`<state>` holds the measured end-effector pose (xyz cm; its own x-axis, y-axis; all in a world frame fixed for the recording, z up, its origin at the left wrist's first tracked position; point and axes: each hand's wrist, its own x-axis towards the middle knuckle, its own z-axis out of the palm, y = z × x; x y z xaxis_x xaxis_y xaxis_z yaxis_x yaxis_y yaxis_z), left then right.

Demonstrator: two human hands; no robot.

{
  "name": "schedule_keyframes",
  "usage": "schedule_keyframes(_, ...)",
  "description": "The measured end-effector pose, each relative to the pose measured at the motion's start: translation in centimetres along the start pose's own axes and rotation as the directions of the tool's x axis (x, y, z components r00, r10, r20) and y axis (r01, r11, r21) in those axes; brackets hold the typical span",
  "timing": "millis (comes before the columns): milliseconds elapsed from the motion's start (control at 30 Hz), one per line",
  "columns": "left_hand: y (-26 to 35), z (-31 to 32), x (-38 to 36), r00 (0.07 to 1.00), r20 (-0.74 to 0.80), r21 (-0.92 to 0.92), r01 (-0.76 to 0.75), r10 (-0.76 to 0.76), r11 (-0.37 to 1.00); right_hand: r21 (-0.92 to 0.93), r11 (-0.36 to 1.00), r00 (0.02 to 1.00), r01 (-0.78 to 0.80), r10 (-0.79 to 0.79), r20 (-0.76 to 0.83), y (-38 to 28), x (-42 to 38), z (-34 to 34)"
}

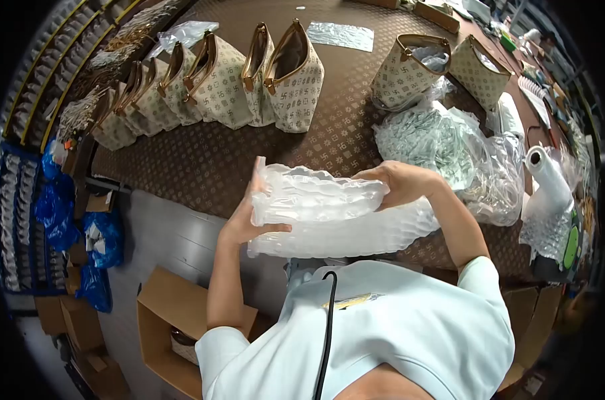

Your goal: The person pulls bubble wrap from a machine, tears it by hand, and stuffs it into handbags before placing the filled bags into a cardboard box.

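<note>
My left hand (241, 219) grips the left end of a translucent white, ribbed air-cushion wrap (322, 193), thumb underneath. My right hand (406, 182) is closed on the upper right of the same wrap. The wrap is folded over; its longer lower layer (356, 233) spreads right beneath my right forearm, in front of my chest. Just beyond my right hand, a pile of crumpled clear plastic packaging (426, 140) lies on the patterned brown table (346, 100).
A row of patterned cream handbags (296, 87) stands at the back left. Two more bags, one a stuffed handbag (409, 73), stand back right. A plastic roll (549, 173) is at the right. An open cardboard box (176, 300) sits lower left, near blue bags (56, 207).
</note>
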<state>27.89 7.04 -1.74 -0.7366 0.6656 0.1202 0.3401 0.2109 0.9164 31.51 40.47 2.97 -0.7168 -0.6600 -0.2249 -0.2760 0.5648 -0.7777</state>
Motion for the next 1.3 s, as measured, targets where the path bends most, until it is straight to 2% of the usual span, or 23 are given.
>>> schedule_keyframes(33,0.1,-1.0,0.0,0.999,0.046,-0.016,0.005,-0.004,1.0,0.02,0.998,0.998,-0.055,0.056,-0.012,-0.2,1.7,0.3)
schedule_keyframes(100,0.9,-2.1,0.1,0.881,0.209,-0.429,0.473,-0.424,0.77,0.014,0.993,0.991,-0.121,0.121,-0.059,0.7,4.7,0.2)
schedule_keyframes(167,-3.1,-3.5,-0.4,0.842,0.154,-0.395,0.532,-0.517,0.749,0.044,0.954,0.942,-0.296,0.299,-0.151,-0.8,5.7,-0.2)
schedule_keyframes(267,-4.3,-6.6,-0.3,0.773,0.063,-0.476,0.579,-0.631,0.662,-0.083,0.926,0.725,-0.368,0.23,-0.649,1.0,2.6,1.9)
schedule_keyframes(300,-4.3,-7.5,-0.3,0.741,0.06,-0.586,0.568,-0.668,0.577,0.327,0.914,0.689,-0.238,0.397,-0.606,1.7,1.6,3.0)
schedule_keyframes(333,-5.4,-8.4,-0.4,0.656,0.094,-0.509,0.678,-0.749,0.531,0.481,0.853,0.67,-0.205,0.48,-0.566,1.6,1.3,4.3)
schedule_keyframes(467,-8.5,-10.8,-0.1,0.607,0.246,-0.402,0.773,-0.756,0.49,0.786,0.617,0.705,-0.049,0.578,-0.41,3.3,1.9,8.8)
schedule_keyframes(533,-10.3,-10.8,-0.2,0.643,0.18,-0.266,0.76,-0.744,0.593,0.822,0.565,0.759,-0.07,0.565,-0.323,2.5,1.9,8.7)
schedule_keyframes(600,-10.5,-10.8,-0.6,0.69,0.137,-0.224,0.721,-0.711,0.656,0.72,0.657,0.644,-0.225,0.655,-0.396,0.0,1.6,8.6)
schedule_keyframes(700,-10.4,-10.7,-3.5,0.848,0.021,-0.082,0.53,-0.53,0.844,0.77,0.597,0.687,0.223,0.464,-0.559,1.6,-0.7,12.0)
schedule_keyframes(733,-10.3,-10.2,-5.4,0.888,-0.008,-0.029,0.46,-0.46,0.888,0.843,0.508,0.695,0.175,0.543,-0.472,0.8,-1.4,12.7)
schedule_keyframes(800,-9.7,-7.4,-7.0,0.947,-0.052,0.088,0.32,-0.316,0.943,0.787,0.611,0.685,0.089,0.536,-0.493,-1.0,-2.1,13.8)
schedule_keyframes(867,-9.2,-4.7,-7.1,0.983,-0.079,0.215,0.18,-0.167,0.96,0.304,0.951,0.735,-0.056,0.245,-0.632,-0.4,-2.4,16.5)
schedule_keyframes(900,-9.2,-4.1,-6.8,0.992,-0.081,0.281,0.111,-0.091,0.953,0.343,0.935,0.739,-0.091,0.295,-0.606,-0.4,-1.7,17.6)
schedule_keyframes(967,-9.0,-1.7,-4.7,0.997,-0.066,0.396,-0.02,0.05,0.918,0.857,0.396,0.447,0.329,0.735,-0.511,2.2,1.5,20.9)
schedule_keyframes(1000,-9.0,-1.4,-5.4,0.992,-0.049,0.446,-0.081,0.115,0.891,0.502,0.863,0.407,0.044,0.444,-0.799,1.5,2.3,17.9)
schedule_keyframes(1033,-7.0,0.0,-2.7,0.988,-0.148,0.183,0.059,-0.032,0.981,0.074,0.949,0.32,-0.305,0.175,-0.931,0.8,4.4,13.7)
schedule_keyframes(1067,-4.5,1.3,1.6,0.96,-0.2,-0.105,0.178,-0.196,0.978,0.431,0.867,0.122,-0.251,0.47,-0.874,0.4,6.9,11.3)
schedule_keyframes(1100,-3.3,2.3,4.5,0.964,-0.247,0.058,0.119,-0.101,0.991,0.447,0.815,0.029,-0.368,0.491,-0.871,0.0,9.6,8.8)
schedule_keyframes(1133,-2.6,3.1,6.9,0.961,-0.278,0.224,0.058,0.007,0.973,0.352,0.796,0.115,-0.492,0.46,-0.88,-0.3,11.5,7.6)
schedule_keyframes(1200,-2.8,3.9,10.0,0.938,-0.346,0.016,0.023,-0.016,1.0,0.09,0.896,0.154,-0.435,0.173,-0.973,0.2,13.1,6.9)
schedule_keyframes(1233,-3.1,3.5,10.6,0.959,-0.272,0.17,-0.029,0.076,0.985,0.114,0.916,0.358,-0.385,0.263,-0.896,0.1,12.3,6.6)
schedule_keyframes(1300,-3.1,4.0,10.4,0.967,-0.247,0.107,-0.041,0.067,0.993,0.07,0.929,0.397,-0.363,0.222,-0.891,-1.5,11.7,7.3)
